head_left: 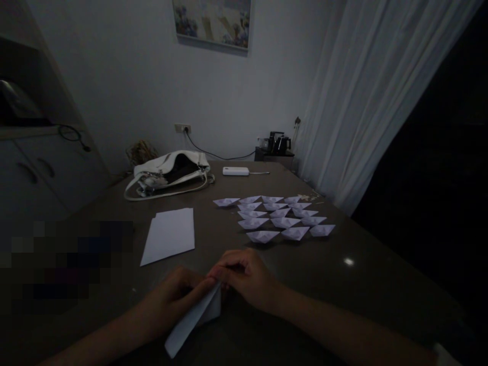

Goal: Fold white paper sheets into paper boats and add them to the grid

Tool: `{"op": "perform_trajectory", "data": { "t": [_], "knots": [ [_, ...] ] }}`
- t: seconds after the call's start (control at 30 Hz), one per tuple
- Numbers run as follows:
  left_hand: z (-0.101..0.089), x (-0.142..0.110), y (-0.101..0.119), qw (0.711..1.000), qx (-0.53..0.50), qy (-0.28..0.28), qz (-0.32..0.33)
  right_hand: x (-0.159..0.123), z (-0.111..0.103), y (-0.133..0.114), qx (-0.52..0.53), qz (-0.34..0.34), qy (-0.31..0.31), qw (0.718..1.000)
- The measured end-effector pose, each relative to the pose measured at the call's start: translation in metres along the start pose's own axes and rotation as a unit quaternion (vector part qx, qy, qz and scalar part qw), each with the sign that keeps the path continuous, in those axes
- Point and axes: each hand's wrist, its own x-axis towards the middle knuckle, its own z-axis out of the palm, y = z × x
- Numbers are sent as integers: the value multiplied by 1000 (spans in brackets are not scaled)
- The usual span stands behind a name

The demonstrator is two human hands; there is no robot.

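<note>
A partly folded sheet of white paper is held above the near part of the table, one long flap slanting down toward me. My left hand grips it along its upper edge, thumb on top. With thumb and fingers pinched at the paper's upper corner, my right hand meets the left fingertips. Some of the fingers behind the paper are hidden. Beyond my hands, to the right, stand several folded paper boats in rough rows. A stack of white paper sheets lies flat beyond my left hand.
A white handbag with its top gaping sits at the table's far left. Near the far edge lies a white power bank with a short cable. Small pale scraps lie beside the boats. A sheer curtain hangs at the right.
</note>
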Motion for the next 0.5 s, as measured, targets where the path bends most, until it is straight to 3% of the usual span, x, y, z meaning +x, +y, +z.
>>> {"op": "perform_trajectory", "data": {
  "t": [0.13,0.3,0.5],
  "knots": [
    [-2,0,5,999,-34,16,13,0,0,-2,-30,-11,28,999],
    [-10,0,6,986,-153,-62,-4,3,-11,-6,-59,-27,100,993],
    [-13,1,4,970,-229,-76,-2,6,-20,-7,-55,-49,115,991]
  ]
}}
